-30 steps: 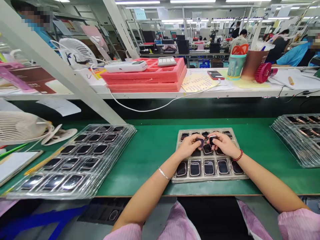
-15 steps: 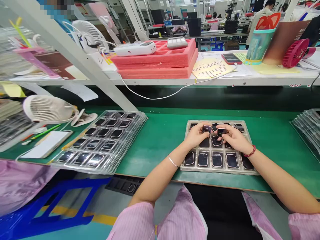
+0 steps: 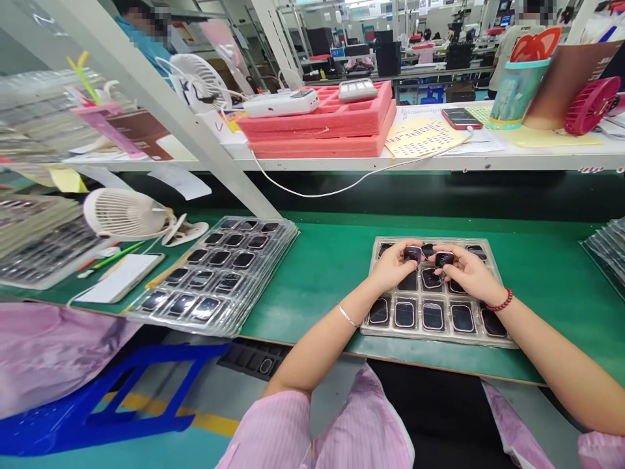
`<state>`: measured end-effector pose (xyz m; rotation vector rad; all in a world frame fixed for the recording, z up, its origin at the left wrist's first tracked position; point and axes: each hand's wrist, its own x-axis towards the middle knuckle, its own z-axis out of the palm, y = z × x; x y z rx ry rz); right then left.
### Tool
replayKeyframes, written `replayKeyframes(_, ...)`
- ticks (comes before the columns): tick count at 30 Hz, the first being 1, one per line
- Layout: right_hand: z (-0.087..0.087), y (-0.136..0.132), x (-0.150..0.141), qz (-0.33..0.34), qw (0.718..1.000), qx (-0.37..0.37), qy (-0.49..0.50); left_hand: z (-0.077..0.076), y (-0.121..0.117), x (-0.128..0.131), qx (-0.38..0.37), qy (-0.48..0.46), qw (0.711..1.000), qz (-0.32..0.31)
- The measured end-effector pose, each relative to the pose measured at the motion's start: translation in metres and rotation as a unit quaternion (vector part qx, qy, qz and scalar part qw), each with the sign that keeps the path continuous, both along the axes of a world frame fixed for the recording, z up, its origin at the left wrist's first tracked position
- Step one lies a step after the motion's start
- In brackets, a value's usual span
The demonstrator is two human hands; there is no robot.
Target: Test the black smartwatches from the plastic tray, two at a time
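Over a clear plastic tray (image 3: 439, 337) on the green bench, my left hand (image 3: 392, 267) pinches a square, dark-glass watch face (image 3: 413, 254) between thumb and fingers. My right hand (image 3: 469, 270) grips a second dark watch face (image 3: 444, 259) the same way, a short gap from the first. Both pieces are raised and tilted toward me. Beneath them, rows of similar watch faces (image 3: 432, 315) with light rims sit in the tray's pockets. My hands and forearms hide some of the back and middle pockets.
Left of the tray is a stack of clear trays (image 3: 215, 270) with more watch faces. Beyond it are a white fan (image 3: 129, 215) and a phone-like white slab (image 3: 122, 278). More trays (image 3: 608, 251) lie at right. A shelf (image 3: 342, 164) with red foam (image 3: 317, 133) crosses behind.
The whole view has shifted slightly, so things appear farther right. Both hands keep their pinch on the two watch faces, with hardly any movement over the tray.
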<state>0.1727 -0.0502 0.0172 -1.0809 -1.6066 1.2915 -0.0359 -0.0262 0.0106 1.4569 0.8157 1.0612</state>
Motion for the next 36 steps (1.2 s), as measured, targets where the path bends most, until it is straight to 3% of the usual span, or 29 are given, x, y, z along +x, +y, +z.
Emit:
replayKeyframes(22,-0.0028,0.0023,0.0008,0.008,1.000,0.016,0.019,-0.0024,0.0013,-0.0006,-0.042,0.030,0.999,-0.009)
replayKeyframes(32,0.0021,0.0000,-0.0002,0.006,0.999,0.036,0.012,-0.0002,0.0002,-0.0011,-0.013,0.036,0.999,-0.003)
replayKeyframes(36,0.0008,0.0011,0.0018,0.014,1.000,0.013,0.017,-0.0016,0.0014,-0.0012,-0.027,0.021,0.999,0.000)
